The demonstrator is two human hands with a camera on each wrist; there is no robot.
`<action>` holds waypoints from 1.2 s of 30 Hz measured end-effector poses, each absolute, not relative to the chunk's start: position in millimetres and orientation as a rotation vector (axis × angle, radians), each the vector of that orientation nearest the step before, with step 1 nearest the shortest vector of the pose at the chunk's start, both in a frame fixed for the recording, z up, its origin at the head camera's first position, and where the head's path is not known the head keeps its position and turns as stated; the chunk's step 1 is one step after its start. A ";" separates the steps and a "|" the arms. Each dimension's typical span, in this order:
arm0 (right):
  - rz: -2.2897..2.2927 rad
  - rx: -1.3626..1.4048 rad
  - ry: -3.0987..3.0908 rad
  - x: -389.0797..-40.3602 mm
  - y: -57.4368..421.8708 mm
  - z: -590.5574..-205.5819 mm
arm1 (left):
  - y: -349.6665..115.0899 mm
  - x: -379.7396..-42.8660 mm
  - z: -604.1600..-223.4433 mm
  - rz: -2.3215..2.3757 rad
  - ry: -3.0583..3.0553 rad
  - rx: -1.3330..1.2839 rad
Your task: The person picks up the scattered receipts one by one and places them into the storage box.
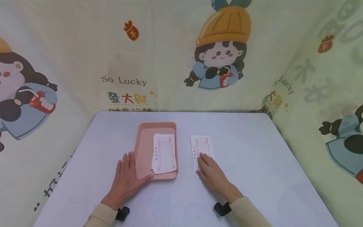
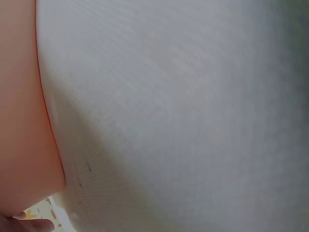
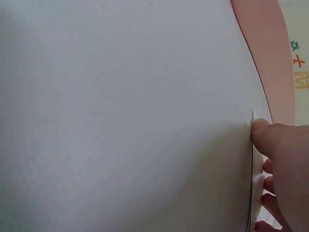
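A pink tray (image 1: pixel 144 151) lies on the white table, left of centre, holding a pile of white slips printed in red (image 1: pixel 165 153). My left hand (image 1: pixel 124 176) rests along the tray's left side, fingers straight and thumb spread across its near left corner. In the left wrist view only a fingertip (image 2: pixel 41 224) shows past the tray wall (image 2: pixel 24 96). To the right of the tray, similar printed paper (image 1: pixel 201 143) lies flat. My right hand (image 1: pixel 212 175) rests on its lower part, fingers extended; the right wrist view shows the thumb (image 3: pixel 264 135) against the paper's edge.
The white table (image 1: pixel 249 151) reaches back to a cream cloth backdrop (image 1: pixel 170 56) with cartoon prints, which also rises at both sides. A black wrist device (image 1: pixel 123 213) sits at the left cuff, another black device (image 1: pixel 222 209) at the right.
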State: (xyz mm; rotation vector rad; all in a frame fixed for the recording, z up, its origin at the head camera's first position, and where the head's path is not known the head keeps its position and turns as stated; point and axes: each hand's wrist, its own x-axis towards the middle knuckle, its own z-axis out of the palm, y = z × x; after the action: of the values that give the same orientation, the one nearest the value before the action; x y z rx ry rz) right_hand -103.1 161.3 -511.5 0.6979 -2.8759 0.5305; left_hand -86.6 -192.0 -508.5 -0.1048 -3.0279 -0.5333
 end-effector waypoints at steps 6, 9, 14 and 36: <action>0.491 0.692 -2.888 -103.0 162.4 -513.8 | -192.0 -86.7 -509.1 -0.541 -3.046 -0.098; 0.483 0.652 -2.925 -102.5 164.0 -515.2 | -191.7 -87.3 -509.6 -0.561 -3.060 -0.098; 0.518 0.591 -2.983 -103.3 164.1 -514.3 | -192.2 -88.4 -509.2 -0.558 -3.066 -0.099; 0.317 0.677 -2.914 -101.9 158.1 -509.8 | -193.1 -87.2 -507.7 -0.552 -3.029 -0.115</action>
State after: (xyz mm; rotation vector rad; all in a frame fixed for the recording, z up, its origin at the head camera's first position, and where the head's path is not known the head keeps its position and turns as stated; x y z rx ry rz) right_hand -101.9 158.1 -509.8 0.6767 -2.9142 0.3165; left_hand -87.2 -193.1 -507.7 -0.1146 -3.0294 -0.5518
